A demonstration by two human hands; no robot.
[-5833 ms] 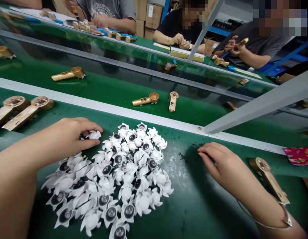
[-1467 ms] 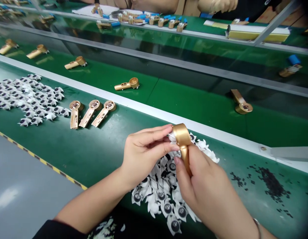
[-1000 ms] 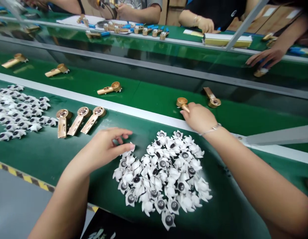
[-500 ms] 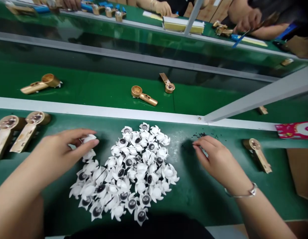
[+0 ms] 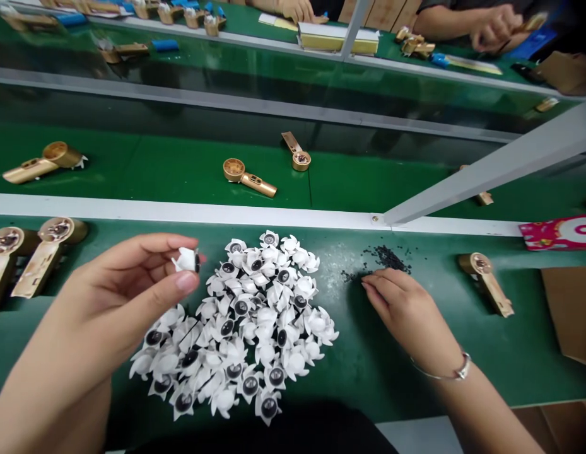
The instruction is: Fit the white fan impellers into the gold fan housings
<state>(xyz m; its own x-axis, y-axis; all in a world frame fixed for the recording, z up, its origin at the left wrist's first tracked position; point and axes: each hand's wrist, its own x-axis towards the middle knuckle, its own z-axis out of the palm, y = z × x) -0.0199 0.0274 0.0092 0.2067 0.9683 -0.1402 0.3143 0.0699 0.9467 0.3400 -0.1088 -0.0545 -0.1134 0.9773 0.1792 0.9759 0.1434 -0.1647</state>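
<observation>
My left hand (image 5: 132, 277) pinches a small white fan blade (image 5: 185, 259) between thumb and fingers, its dark hub side facing right. Below and right of it lies a heap of similar white fan blades (image 5: 264, 328), some showing dark round hubs. My right hand (image 5: 409, 315), a bracelet on its wrist, rests fingertips down on the table by a scatter of tiny black pieces (image 5: 390, 257). Its thumb and fingers are pressed together; whatever may be between them is too small to make out.
Gold handheld fan housings lie at left (image 5: 49, 252) and right (image 5: 486, 284) on the green table. More housings (image 5: 250, 178) sit on the green belt behind a white rail. A slanting white post (image 5: 486, 167) and a cardboard box (image 5: 569, 309) stand at right. Co-workers' hands (image 5: 496, 28) show beyond.
My left hand has lifted and turned the fan blade, clear of the heap. My right hand has shifted slightly left and down, uncovering more black pieces. Belt housings appear further left.
</observation>
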